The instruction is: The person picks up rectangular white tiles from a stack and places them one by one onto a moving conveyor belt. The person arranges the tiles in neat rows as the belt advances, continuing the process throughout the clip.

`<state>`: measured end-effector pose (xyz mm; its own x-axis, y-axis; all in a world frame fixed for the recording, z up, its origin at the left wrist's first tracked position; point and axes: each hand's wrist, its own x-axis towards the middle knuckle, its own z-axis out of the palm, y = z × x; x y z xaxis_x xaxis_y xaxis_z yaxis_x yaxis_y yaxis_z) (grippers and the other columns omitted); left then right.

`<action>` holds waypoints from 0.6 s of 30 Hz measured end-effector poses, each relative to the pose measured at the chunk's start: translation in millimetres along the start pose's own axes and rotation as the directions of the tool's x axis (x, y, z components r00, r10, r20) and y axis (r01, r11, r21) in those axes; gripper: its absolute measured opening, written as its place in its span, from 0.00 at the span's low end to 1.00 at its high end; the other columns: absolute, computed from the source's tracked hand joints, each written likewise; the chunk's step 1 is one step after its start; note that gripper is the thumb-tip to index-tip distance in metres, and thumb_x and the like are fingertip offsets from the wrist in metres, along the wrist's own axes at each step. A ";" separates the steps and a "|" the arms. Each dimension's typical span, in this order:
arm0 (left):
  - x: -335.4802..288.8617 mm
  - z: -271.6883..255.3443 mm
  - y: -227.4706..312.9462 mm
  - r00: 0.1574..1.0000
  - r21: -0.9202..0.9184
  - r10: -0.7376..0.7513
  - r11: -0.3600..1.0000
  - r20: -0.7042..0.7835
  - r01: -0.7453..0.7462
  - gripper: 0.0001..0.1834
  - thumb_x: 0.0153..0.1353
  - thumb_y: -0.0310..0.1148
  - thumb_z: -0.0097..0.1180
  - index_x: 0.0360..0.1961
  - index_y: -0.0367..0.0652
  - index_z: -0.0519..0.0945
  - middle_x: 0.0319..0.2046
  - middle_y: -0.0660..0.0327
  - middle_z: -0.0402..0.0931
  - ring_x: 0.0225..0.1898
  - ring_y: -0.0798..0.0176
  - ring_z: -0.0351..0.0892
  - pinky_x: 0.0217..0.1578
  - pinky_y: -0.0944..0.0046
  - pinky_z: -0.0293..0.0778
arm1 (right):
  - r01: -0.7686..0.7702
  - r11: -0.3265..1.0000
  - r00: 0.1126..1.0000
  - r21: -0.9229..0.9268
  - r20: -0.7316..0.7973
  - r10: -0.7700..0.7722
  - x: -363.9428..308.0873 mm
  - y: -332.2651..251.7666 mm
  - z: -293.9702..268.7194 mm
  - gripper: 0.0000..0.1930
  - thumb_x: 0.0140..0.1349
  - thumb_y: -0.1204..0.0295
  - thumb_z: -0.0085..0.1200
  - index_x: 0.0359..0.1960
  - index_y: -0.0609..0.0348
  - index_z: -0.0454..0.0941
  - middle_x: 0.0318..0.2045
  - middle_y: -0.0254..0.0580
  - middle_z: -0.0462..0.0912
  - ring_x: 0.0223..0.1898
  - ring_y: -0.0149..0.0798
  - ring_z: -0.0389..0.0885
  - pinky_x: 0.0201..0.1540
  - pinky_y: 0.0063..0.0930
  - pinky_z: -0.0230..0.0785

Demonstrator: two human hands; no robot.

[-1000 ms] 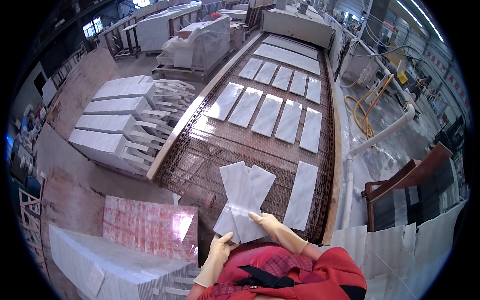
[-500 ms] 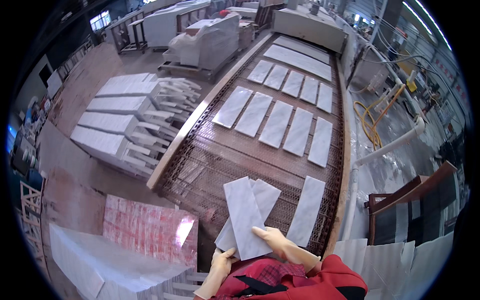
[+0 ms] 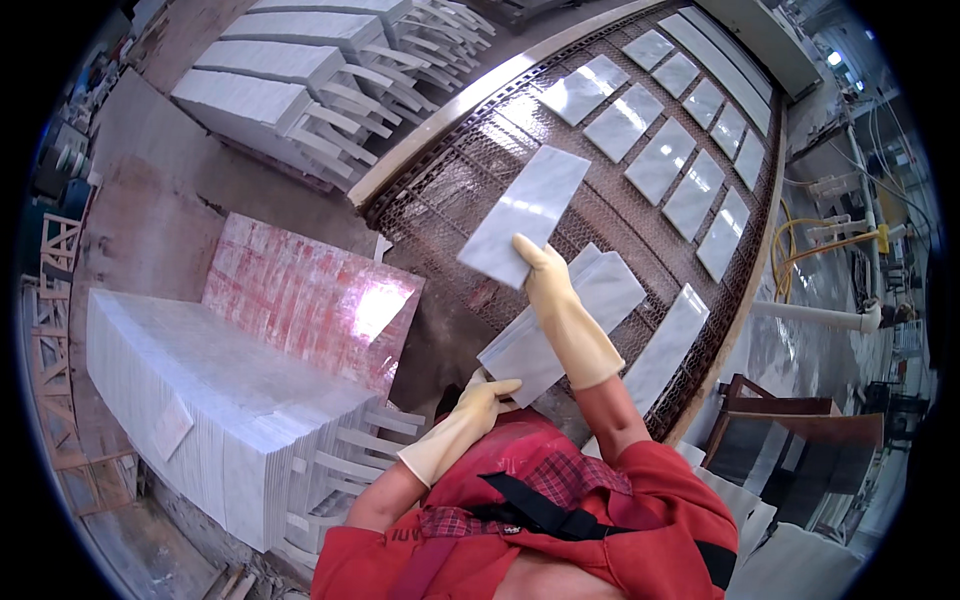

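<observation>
Both my hands wear cream rubber gloves. My right hand [image 3: 550, 285], arm stretched forward, grips the near edge of a white-grey marble tile [image 3: 528, 210] held over the mesh conveyor [image 3: 450, 215]. My left hand [image 3: 485, 400], close to my body, is closed on the near end of a small stack of marble tiles [image 3: 600, 290]. Part of that stack is hidden behind my right forearm. To its right, a single marble tile [image 3: 672, 345] lies on the conveyor mesh. Farther along, several marble tiles [image 3: 660, 160] lie in rows.
At my left stands a big block of stacked slabs [image 3: 230, 390], with a red-stained board [image 3: 310, 290] behind it. Beyond are stacked stone strips [image 3: 260, 95] on a pallet. The conveyor has a raised side rail [image 3: 450, 105]. A white pipe [image 3: 815, 317] and yellow hose [image 3: 785, 250] run along the right.
My right hand has lifted the top tile off the stack and carried it forward over the conveyor. My left hand stays at the stack's near end. The view has turned and tilted downward.
</observation>
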<state>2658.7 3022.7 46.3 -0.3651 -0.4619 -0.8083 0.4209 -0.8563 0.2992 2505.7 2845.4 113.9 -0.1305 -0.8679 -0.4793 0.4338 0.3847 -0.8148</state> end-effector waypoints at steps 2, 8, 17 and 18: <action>4.9 -2.4 -2.7 1.000 0.010 0.001 1.000 0.023 -0.001 0.36 0.63 0.16 0.63 0.72 0.42 0.65 0.65 0.52 0.75 0.62 0.46 0.80 0.58 0.33 0.81 | 0.016 0.999 1.000 0.044 -0.007 -0.015 30.7 7.0 15.0 0.22 0.73 0.61 0.63 0.60 0.63 0.79 0.50 0.41 0.88 0.46 0.36 0.86 0.47 0.33 0.77; 7.5 -3.6 0.5 0.998 0.058 -0.006 0.998 0.070 0.002 0.38 0.63 0.20 0.67 0.73 0.47 0.65 0.62 0.56 0.78 0.58 0.46 0.82 0.53 0.34 0.83 | -0.025 0.989 0.999 0.143 0.029 0.021 61.7 3.7 59.6 0.27 0.69 0.65 0.67 0.65 0.64 0.76 0.59 0.47 0.85 0.58 0.45 0.86 0.57 0.40 0.81; 17.8 -0.4 5.5 0.991 0.053 -0.042 0.998 0.128 0.036 0.37 0.61 0.19 0.69 0.68 0.40 0.65 0.61 0.50 0.76 0.58 0.43 0.80 0.57 0.30 0.80 | -0.178 0.959 0.982 0.220 -0.022 0.188 95.7 32.4 51.9 0.20 0.78 0.67 0.55 0.66 0.63 0.75 0.62 0.51 0.83 0.60 0.51 0.85 0.63 0.50 0.81; 17.3 0.2 7.5 0.992 0.048 -0.036 0.998 0.123 0.031 0.37 0.61 0.19 0.69 0.68 0.40 0.64 0.61 0.50 0.75 0.59 0.42 0.80 0.57 0.30 0.80 | -0.182 0.960 0.982 0.212 -0.005 0.188 84.7 30.5 53.9 0.21 0.79 0.66 0.53 0.67 0.63 0.74 0.62 0.52 0.83 0.61 0.52 0.85 0.64 0.50 0.80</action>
<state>2655.4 3008.3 34.7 -0.4792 -0.4552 -0.7504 0.3695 -0.8802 0.2980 2555.9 2766.7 66.0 -0.0516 -0.7787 -0.6253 0.6295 0.4607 -0.6257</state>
